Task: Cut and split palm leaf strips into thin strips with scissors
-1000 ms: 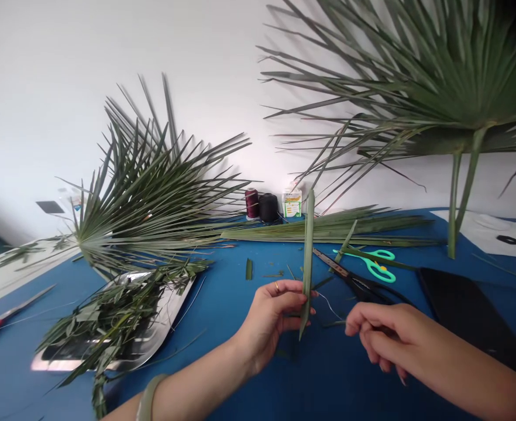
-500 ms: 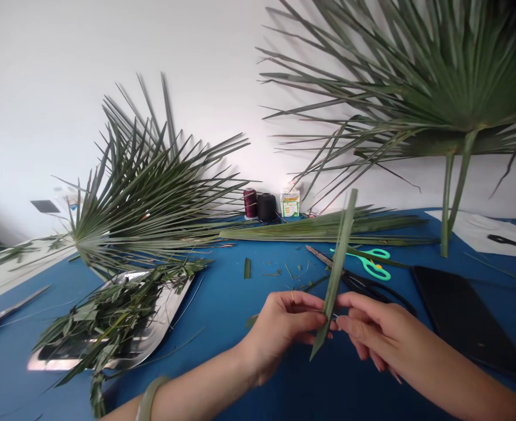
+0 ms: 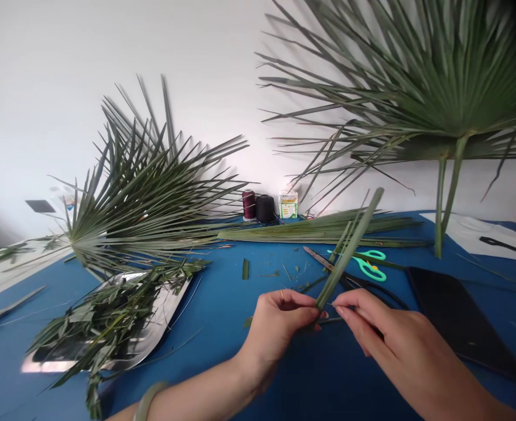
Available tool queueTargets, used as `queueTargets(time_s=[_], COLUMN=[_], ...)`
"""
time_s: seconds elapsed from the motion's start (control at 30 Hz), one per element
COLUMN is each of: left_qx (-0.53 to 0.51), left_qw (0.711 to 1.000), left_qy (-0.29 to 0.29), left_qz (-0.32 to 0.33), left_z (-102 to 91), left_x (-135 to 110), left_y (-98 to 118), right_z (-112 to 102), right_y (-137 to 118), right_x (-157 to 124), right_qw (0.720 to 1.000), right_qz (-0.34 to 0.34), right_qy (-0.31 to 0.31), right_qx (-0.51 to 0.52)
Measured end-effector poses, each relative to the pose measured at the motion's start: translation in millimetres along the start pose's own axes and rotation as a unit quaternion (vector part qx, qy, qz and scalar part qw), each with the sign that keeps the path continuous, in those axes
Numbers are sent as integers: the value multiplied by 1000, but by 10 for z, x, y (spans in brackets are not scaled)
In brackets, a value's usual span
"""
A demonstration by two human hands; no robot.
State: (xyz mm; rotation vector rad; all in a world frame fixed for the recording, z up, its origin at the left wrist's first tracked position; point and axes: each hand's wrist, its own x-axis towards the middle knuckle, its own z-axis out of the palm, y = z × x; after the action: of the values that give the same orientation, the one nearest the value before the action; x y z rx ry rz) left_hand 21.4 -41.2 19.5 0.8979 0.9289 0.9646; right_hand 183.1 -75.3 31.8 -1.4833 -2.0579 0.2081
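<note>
**Leaf strip pinched left, right fingertips at its base**

Left hand (image 3: 284, 321) pinches the green leaf strip (image 3: 353, 251) near its lower end, thumb against fingers. Strip held up off the bench (image 3: 223, 327), leaning right, top away from the person. Right hand (image 3: 398, 339): thumb and index pressed together on a thin pale thing (image 3: 330, 303), too small to name, just beside the strip.

Risks, as judged: grip is low, so the long upper part could swing or twist if the left thumb eases. Strip looks thin; a sharp sideways pull could split it along its length. Thin pale thing could slip out of the right fingertips, being so fine. Fingers working this close could poke each other.

Room: tightest on the right. Black scissors (image 3: 322, 261) lie just beyond the right hand, teal scissors (image 3: 364, 268) behind those, dark flat slab (image 3: 460, 318) by the right forearm; a rightward sweep could knock them. More room left of the left hand, up to the metal tray (image 3: 170, 313) holding leaf pieces. Tray's rim is the edge to mind there. Bench's near edge isn't in view.
</note>
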Motion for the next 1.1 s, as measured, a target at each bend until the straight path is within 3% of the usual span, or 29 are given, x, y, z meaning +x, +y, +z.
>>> queueTargets(time_s=[0.13, 0.47, 0.77, 0.93, 1.1], left_qx=[7, -31, -31, -45, -40], left_qw=[1000, 999, 998, 999, 999], left_qy=[8, 3, 2, -17, -30], left_qz=[15, 35, 54, 12, 6], left_z=[61, 124, 110, 116, 124], left_x=[-68, -144, -149, -159, -167], left_y=[-13, -45, -56, -39, -37], right_z=[46, 59, -7, 0, 10], right_y=[-101, -108, -132, -99, -86], right_x=[-35, -77, -12, -10, -50], right_qw=[1000, 997, 972, 965, 981], right_qz=[-24, 62, 160, 174, 141], right_qy=[19, 24, -80, -95, -44], right_qx=[-3, 50, 155, 171, 127])
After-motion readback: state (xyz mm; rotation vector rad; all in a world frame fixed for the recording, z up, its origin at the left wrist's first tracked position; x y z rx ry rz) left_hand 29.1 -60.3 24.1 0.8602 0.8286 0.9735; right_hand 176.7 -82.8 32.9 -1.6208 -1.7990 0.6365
